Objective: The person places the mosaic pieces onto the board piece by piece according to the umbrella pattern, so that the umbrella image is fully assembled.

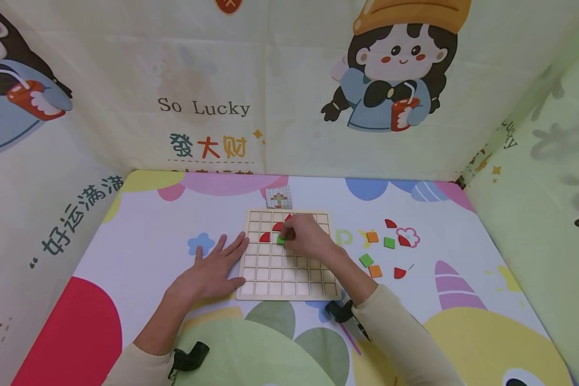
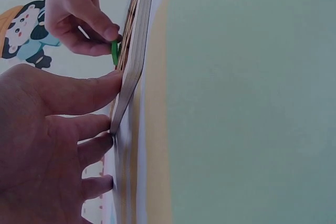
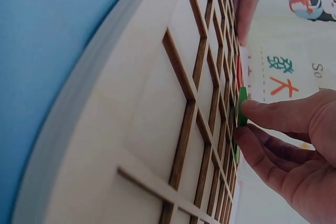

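A wooden grid board (image 1: 262,274) lies flat on the patterned cloth. My left hand (image 1: 207,276) is spread at its left edge, fingers straight; in the left wrist view the thumb and fingertips touch the board's side. Over the upper middle of the grid, my right hand (image 1: 311,236) pinches a green square tile (image 3: 242,107) between thumb and fingers. That tile stands tilted at the board's surface in the right wrist view. Red rounded-edge pieces, one (image 1: 265,237) to the left and another (image 1: 277,227) just above, sit in cells; the right hand partly covers others.
Beyond the board lies a small printed card (image 1: 279,197) with a coloured grid pattern. To the right are scattered loose orange squares (image 1: 372,237), green squares (image 1: 389,243) and red rounded pieces (image 1: 399,273). Printed cloth walls (image 1: 294,145) rise at the back and sides.
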`<state>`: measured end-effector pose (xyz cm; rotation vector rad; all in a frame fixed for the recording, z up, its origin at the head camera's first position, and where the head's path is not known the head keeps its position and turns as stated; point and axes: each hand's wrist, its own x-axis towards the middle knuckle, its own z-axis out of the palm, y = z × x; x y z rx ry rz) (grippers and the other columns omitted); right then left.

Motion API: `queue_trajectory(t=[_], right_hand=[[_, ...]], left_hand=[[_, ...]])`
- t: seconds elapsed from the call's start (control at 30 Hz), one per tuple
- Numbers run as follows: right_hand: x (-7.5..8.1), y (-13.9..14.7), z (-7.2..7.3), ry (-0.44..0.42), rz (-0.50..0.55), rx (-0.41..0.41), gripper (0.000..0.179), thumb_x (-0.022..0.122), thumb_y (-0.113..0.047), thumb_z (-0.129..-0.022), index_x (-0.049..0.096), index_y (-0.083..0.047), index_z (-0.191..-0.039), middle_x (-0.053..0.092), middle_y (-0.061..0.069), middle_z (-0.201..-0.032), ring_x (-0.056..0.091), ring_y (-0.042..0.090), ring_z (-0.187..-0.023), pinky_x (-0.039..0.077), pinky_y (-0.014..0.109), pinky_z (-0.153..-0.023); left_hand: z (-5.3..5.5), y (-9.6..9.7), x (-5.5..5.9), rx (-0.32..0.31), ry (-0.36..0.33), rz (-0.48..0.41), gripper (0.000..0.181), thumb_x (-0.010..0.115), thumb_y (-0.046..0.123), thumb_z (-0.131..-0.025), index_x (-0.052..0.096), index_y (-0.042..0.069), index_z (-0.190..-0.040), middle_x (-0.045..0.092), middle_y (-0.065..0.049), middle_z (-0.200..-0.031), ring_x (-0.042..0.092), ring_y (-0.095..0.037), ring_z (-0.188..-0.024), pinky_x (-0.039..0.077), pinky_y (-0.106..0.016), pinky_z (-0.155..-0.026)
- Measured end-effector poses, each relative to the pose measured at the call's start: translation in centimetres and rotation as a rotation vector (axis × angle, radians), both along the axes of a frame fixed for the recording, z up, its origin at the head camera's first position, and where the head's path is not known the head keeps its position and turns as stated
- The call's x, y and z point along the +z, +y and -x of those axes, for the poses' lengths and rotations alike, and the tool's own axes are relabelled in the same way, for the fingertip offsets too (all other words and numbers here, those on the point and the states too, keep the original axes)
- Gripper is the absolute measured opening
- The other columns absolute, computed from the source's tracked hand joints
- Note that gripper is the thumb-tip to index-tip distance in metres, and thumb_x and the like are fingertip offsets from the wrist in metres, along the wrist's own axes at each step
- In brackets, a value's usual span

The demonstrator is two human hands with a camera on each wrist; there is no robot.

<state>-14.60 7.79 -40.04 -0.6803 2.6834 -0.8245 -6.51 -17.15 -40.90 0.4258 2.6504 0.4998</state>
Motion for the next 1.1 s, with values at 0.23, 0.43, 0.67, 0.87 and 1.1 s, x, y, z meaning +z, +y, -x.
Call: queue_trajectory(t=[0.23, 0.43, 0.67, 0.87, 1.1], right_hand=[[-0.2, -1.0, 0.3, 0.018, -0.006, 0.032, 0.008, 0.081, 0.002, -0.085, 0.078, -0.006, -0.089, 0.071, 0.004, -0.086, 0.06, 0.015, -0.077, 0.055, 0.027, -0.074], [-0.4, -1.4, 0.5, 0.003, -0.003, 0.011, 0.011, 0.078, 0.005, -0.085, 0.076, -0.006, -0.088, 0.071, 0.003, -0.086, 0.061, 0.014, -0.078, 0.055, 0.026, -0.074], [-0.5, -1.5, 0.6, 0.004, 0.031, -0.008, 0.015, 0.081, 0.007, -0.082, 0.078, -0.003, -0.093, 0.077, 0.006, -0.09, 0.065, 0.014, -0.078, 0.057, 0.028, -0.076], [-0.5, -1.6, 0.7, -0.019, 0.036, -0.014, 0.015, 0.082, 0.006, -0.082, 0.079, -0.002, -0.095, 0.077, 0.007, -0.091, 0.067, 0.015, -0.079, 0.058, 0.028, -0.077], [-0.5, -1.6, 0.7, -0.025, 0.03, -0.027, 0.015, 0.082, 0.006, -0.082, 0.08, -0.003, -0.095, 0.076, 0.006, -0.09, 0.067, 0.014, -0.079, 0.058, 0.028, -0.077]], left_hand=[[0.0, -0.1, 0.1, -0.005, 0.009, -0.001, 0.088, 0.068, 0.037, -0.097, 0.021, 0.017, -0.168, 0.014, -0.002, -0.177, 0.009, -0.046, -0.161, 0.005, -0.087, -0.112], [-0.2, 0.0, 0.2, -0.008, 0.011, 0.001, 0.087, 0.068, 0.037, -0.097, 0.022, 0.017, -0.168, 0.014, -0.001, -0.177, 0.01, -0.045, -0.161, 0.006, -0.086, -0.112], [-0.1, 0.0, 0.1, -0.01, 0.017, 0.005, 0.087, 0.067, 0.037, -0.098, 0.021, 0.017, -0.168, 0.014, -0.001, -0.177, 0.01, -0.045, -0.161, 0.006, -0.086, -0.113], [-0.1, -0.1, 0.0, -0.012, 0.015, 0.007, 0.086, 0.066, 0.038, -0.098, 0.021, 0.017, -0.168, 0.013, -0.001, -0.177, 0.01, -0.045, -0.161, 0.006, -0.086, -0.113], [-0.2, 0.0, 0.0, -0.01, 0.011, 0.003, 0.085, 0.066, 0.037, -0.099, 0.021, 0.017, -0.168, 0.013, 0.0, -0.177, 0.01, -0.045, -0.161, 0.006, -0.086, -0.113]])
